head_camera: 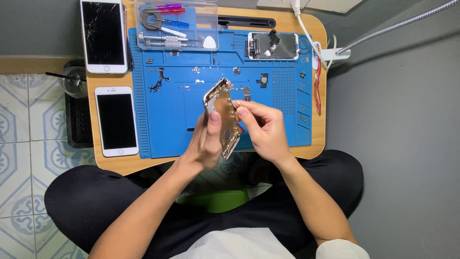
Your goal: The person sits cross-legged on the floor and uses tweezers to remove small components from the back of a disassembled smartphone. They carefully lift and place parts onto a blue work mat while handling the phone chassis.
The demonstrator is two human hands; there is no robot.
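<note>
The left hand [207, 144] is gripping a gold phone shell [223, 117] above a blue mat [191, 129]; the right hand [265, 128] is pinching its far edge.

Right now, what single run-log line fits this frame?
left hand: holds gold phone housing | right hand: fingertips at housing edge | under: blue repair mat | nearby: two white phones, tool box
</note>
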